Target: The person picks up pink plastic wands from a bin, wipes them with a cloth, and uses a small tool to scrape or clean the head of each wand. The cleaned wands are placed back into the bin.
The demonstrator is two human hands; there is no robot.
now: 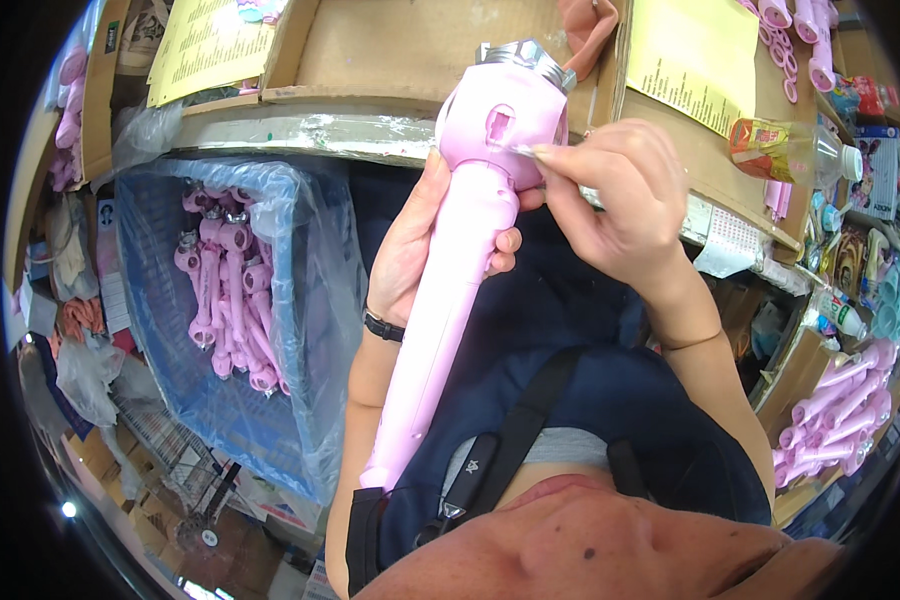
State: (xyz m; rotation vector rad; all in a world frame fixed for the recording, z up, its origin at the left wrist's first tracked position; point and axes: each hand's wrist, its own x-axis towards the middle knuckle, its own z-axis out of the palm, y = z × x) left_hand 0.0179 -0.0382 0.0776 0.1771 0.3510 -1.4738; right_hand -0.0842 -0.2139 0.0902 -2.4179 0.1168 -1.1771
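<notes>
A pink plastic wand (pixel 450 285) with a rounded head and a silver crown-like top (pixel 525 60) lies slanted across the middle of the view. Its long handle points down toward my chest. My left hand (pixel 420 240) is wrapped around the neck of the wand, thumb along one side and fingertips showing on the other. On the head, a small cut-out slot (pixel 500 126) faces up. My right hand (pixel 622 195) pinches a small pale piece (pixel 523 150) beside this slot; the piece is blurred and mostly covered by the fingertips.
A blue plastic-lined crate (pixel 285 315) at left holds several pink wands (pixel 229 285). Ahead, cardboard trays (pixel 375 45) line the bench edge (pixel 307 135). Yellow printed sheets (pixel 690 60), a drink bottle (pixel 795 154) and a box of pink wands (pixel 840 412) are to the right.
</notes>
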